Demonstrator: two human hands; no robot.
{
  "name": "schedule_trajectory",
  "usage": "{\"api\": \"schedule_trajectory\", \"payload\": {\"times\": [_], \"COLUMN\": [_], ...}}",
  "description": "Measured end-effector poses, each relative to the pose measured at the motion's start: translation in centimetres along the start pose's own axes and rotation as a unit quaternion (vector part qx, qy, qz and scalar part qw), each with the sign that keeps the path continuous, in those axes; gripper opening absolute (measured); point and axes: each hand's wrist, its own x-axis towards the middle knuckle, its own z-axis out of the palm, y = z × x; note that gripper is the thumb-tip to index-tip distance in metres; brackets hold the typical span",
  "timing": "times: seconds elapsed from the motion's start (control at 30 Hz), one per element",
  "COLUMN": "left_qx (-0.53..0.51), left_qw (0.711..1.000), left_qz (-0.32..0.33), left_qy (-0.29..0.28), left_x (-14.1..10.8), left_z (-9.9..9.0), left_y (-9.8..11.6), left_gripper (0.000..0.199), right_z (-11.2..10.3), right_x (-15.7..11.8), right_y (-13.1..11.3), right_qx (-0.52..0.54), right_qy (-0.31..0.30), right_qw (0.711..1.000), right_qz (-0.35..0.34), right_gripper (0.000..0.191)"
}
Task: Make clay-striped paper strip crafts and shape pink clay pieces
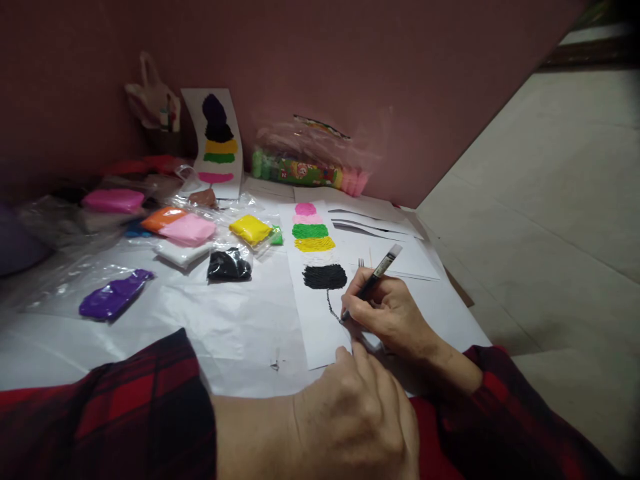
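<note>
My right hand [387,310] is closed round a black pen [377,277] with a clear end, its tip touching a white paper strip [313,333]. A dark squiggly line runs down to the tip from a black textured patch [325,276] on the strip. Above that patch are yellow, green and pink bands. My left hand [357,407] rests on the strip's lower edge, with its fingers stretched forward and partly hidden by the back of the hand.
Bagged clay lies at the left: purple [113,297], black [229,265], yellow [251,230] and pink [187,230]. A similar banded card [220,150] leans against the pink wall. Near it sits a clear pack of colored sticks [305,170]. More white sheets [395,250] and a small fork [361,263] are at right.
</note>
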Motion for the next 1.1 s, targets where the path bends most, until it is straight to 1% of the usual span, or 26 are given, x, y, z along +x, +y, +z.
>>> {"api": "schedule_trajectory", "payload": {"times": [0.23, 0.3, 0.43, 0.53, 0.63, 0.73, 0.87, 1.0, 1.1], "left_qx": [0.000, -0.012, -0.011, 0.000, 0.006, -0.005, 0.000, 0.010, 0.015], "left_qw": [1.000, 1.000, 1.000, 1.000, 0.999, 1.000, 1.000, 1.000, 1.000], "left_qz": [-0.003, 0.005, 0.000, -0.003, -0.029, -0.008, 0.005, -0.017, -0.014], "left_qy": [0.010, 0.014, -0.002, -0.002, -0.014, 0.007, 0.015, -0.018, -0.018], "left_x": [0.07, 0.12, 0.23, 0.23, 0.16, 0.07, 0.03, 0.04, 0.01], "left_z": [-0.15, -0.18, -0.17, -0.19, -0.20, -0.10, -0.06, -0.20, -0.20], "left_y": [0.06, -0.10, -0.14, 0.25, 0.51, 0.26, 0.07, 0.48, 0.49], "left_gripper": [0.019, 0.019, 0.021, 0.021, 0.022, 0.021, 0.019, 0.021, 0.021], "right_z": [0.01, 0.00, -0.04, -0.09, -0.08, -0.07, -0.16, -0.16, -0.09], "right_x": [0.04, 0.03, 0.01, 0.04, 0.09, 0.14, 0.07, -0.05, -0.06], "right_y": [-0.08, -0.07, -0.04, -0.02, -0.05, -0.12, -0.11, -0.08, -0.14], "right_qx": [0.001, -0.002, -0.007, -0.008, -0.009, -0.009, -0.011, -0.006, -0.006], "right_qy": [-0.001, 0.000, -0.003, -0.005, -0.004, -0.002, -0.003, -0.005, -0.006], "right_qw": [1.000, 1.000, 1.000, 1.000, 1.000, 1.000, 1.000, 1.000, 1.000], "right_qz": [0.003, 0.005, 0.003, 0.001, 0.001, 0.004, 0.003, 0.009, 0.010], "right_gripper": [0.014, 0.013, 0.014, 0.014, 0.014, 0.013, 0.013, 0.014, 0.014]}}
